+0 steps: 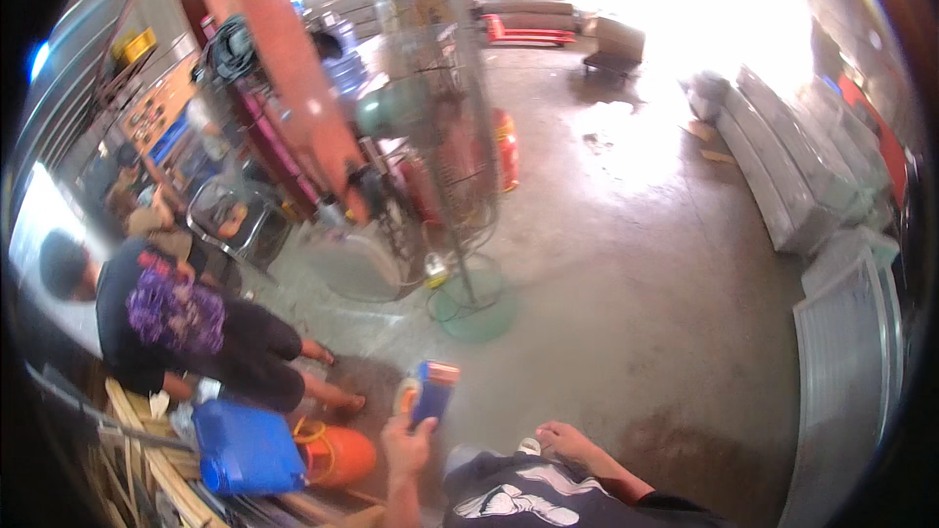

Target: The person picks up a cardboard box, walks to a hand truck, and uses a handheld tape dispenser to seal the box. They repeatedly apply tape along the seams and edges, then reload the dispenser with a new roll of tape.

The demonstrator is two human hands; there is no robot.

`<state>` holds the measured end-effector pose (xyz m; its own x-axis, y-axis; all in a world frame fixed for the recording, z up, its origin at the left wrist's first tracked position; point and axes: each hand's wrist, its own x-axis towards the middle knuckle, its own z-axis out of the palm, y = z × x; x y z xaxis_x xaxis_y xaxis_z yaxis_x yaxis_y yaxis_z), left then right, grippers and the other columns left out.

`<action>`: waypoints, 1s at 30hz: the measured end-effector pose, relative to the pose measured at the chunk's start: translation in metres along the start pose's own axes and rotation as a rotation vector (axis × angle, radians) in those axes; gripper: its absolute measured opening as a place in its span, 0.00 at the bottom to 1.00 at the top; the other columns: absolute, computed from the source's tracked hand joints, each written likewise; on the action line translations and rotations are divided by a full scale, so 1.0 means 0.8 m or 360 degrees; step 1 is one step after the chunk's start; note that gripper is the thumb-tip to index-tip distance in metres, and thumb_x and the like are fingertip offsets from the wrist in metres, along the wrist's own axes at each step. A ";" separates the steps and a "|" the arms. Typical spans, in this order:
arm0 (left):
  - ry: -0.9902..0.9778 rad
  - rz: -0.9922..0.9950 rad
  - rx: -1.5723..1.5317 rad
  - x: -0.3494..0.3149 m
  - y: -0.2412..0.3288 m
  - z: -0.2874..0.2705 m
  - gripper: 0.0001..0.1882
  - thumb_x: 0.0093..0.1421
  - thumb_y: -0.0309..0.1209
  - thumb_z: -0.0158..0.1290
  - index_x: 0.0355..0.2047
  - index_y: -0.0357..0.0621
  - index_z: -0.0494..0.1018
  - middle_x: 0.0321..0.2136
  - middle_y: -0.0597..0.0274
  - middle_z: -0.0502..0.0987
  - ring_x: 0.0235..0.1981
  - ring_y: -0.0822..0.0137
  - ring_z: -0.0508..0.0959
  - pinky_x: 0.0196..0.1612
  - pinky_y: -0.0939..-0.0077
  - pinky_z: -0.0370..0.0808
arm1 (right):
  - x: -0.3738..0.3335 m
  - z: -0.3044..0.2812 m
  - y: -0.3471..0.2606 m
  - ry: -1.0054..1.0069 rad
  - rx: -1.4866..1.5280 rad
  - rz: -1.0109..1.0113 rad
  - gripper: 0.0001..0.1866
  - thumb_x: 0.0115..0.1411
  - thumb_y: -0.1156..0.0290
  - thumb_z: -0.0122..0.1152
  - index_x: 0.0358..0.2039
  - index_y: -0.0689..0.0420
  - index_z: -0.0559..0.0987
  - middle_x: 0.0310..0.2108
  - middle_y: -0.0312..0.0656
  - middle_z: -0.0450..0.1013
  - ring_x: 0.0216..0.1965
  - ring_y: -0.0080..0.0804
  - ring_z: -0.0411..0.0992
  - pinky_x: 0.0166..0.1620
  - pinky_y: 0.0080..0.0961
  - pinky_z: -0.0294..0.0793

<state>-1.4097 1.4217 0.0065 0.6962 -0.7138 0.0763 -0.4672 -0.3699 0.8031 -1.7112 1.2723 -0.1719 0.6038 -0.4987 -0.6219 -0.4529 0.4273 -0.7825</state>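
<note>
The person in the dark printed shirt (518,501) has the left hand (403,450) wrapped around a blue box (435,393) with an orange end, held up in front of the body, above the concrete floor (626,284). A pale and orange piece (406,399) sits against the box's left side, just over the fingers. The right hand (564,440) is at the front of the shirt with its fingers bent; it's too blurred from here for me to tell whether it grips anything.

Toward the floor's left edge, a co-worker (196,323) in dark clothes stands near some wood strips (161,455). A blue jug (249,445) is there too, right beside an orange drum (339,457). Farther ahead, a tall fan (474,321) stands on a round green base, with an orange post (284,64) behind it to the left. Long grey bundles (782,161) lie along the floor's right edge, and a metal-framed panel (841,352) is on that same side, nearer to the person. Toward the far edge, a brown carton (619,41) rests on a low cart.
</note>
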 end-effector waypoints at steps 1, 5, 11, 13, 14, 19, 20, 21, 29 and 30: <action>-0.0139 -0.0054 0.0013 0.009 0.020 0.054 0.18 0.58 0.31 0.66 0.48 0.38 0.82 0.38 0.49 0.84 0.40 0.56 0.82 0.46 0.62 0.76 | -0.007 -0.017 -0.015 -0.0073 0.0081 -0.0017 0.25 0.72 0.55 0.56 0.59 0.62 0.76 0.46 0.45 0.79 0.43 0.31 0.78 0.44 0.30 0.78; -0.0539 0.0480 -0.0048 0.066 0.109 0.235 0.23 0.56 0.37 0.68 0.51 0.42 0.82 0.41 0.52 0.85 0.43 0.56 0.82 0.50 0.59 0.74 | -0.031 -0.085 -0.070 -0.0171 0.0742 -0.0401 0.28 0.73 0.52 0.55 0.63 0.62 0.72 0.52 0.42 0.76 0.50 0.28 0.75 0.50 0.29 0.75; -0.1078 0.1069 0.0097 0.164 0.256 0.472 0.26 0.57 0.37 0.65 0.57 0.50 0.79 0.45 0.58 0.84 0.51 0.57 0.79 0.61 0.52 0.63 | 0.039 -0.288 -0.129 0.0353 0.1187 -0.0674 0.26 0.72 0.57 0.58 0.63 0.59 0.68 0.54 0.42 0.75 0.52 0.34 0.77 0.51 0.36 0.81; -0.1141 0.1387 0.0091 0.203 0.301 0.557 0.27 0.56 0.36 0.64 0.58 0.49 0.78 0.47 0.58 0.83 0.53 0.57 0.78 0.61 0.52 0.63 | 0.069 -0.370 -0.149 0.0637 0.1420 -0.0682 0.27 0.70 0.58 0.61 0.62 0.58 0.68 0.52 0.42 0.76 0.49 0.34 0.78 0.49 0.38 0.83; -0.1206 0.1434 0.0132 0.223 0.327 0.602 0.27 0.57 0.36 0.64 0.58 0.49 0.77 0.47 0.57 0.83 0.54 0.57 0.78 0.61 0.52 0.63 | 0.074 -0.415 -0.158 0.0749 0.1540 -0.0682 0.25 0.67 0.59 0.65 0.59 0.56 0.70 0.48 0.40 0.77 0.43 0.31 0.79 0.46 0.36 0.83; -0.1449 0.1605 -0.0086 0.271 0.439 0.791 0.24 0.58 0.32 0.63 0.56 0.45 0.77 0.47 0.56 0.82 0.55 0.54 0.77 0.60 0.53 0.65 | 0.082 -0.605 -0.192 0.1205 0.1932 -0.0667 0.22 0.62 0.61 0.71 0.52 0.56 0.74 0.39 0.35 0.76 0.37 0.26 0.78 0.41 0.27 0.82; -0.1696 0.1527 -0.0108 0.280 0.463 0.829 0.22 0.59 0.32 0.62 0.54 0.43 0.76 0.48 0.55 0.80 0.55 0.53 0.77 0.59 0.54 0.67 | 0.085 -0.645 -0.199 0.1266 0.2004 -0.0741 0.22 0.61 0.62 0.72 0.51 0.55 0.75 0.38 0.34 0.76 0.36 0.26 0.78 0.40 0.27 0.82; -0.1706 0.1600 -0.0142 0.289 0.485 0.865 0.22 0.59 0.32 0.62 0.54 0.43 0.77 0.49 0.54 0.80 0.54 0.53 0.77 0.58 0.54 0.67 | 0.095 -0.686 -0.210 0.1349 0.2083 -0.0790 0.21 0.60 0.63 0.73 0.50 0.55 0.75 0.37 0.33 0.77 0.35 0.25 0.78 0.39 0.26 0.81; -0.1981 0.1251 -0.0171 0.442 0.573 1.129 0.30 0.66 0.43 0.60 0.65 0.47 0.70 0.54 0.45 0.78 0.56 0.48 0.78 0.59 0.54 0.74 | 0.181 -0.956 -0.219 0.1580 0.2125 -0.0825 0.20 0.57 0.71 0.72 0.48 0.58 0.76 0.36 0.37 0.77 0.35 0.30 0.80 0.43 0.31 0.83; -0.2000 0.0978 -0.0051 0.477 0.583 1.167 0.30 0.66 0.45 0.60 0.65 0.47 0.70 0.54 0.43 0.78 0.56 0.48 0.78 0.59 0.55 0.74 | 0.197 -1.001 -0.222 0.1575 0.2085 -0.0726 0.21 0.56 0.71 0.72 0.49 0.59 0.76 0.37 0.37 0.78 0.35 0.31 0.80 0.44 0.33 0.83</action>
<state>-1.8707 0.4221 -0.1415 -0.5686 -0.8099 -0.1438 -0.4912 0.1940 0.8492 -2.0612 0.5138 -0.1566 -0.3154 -0.7747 -0.5481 0.7370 0.1639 -0.6557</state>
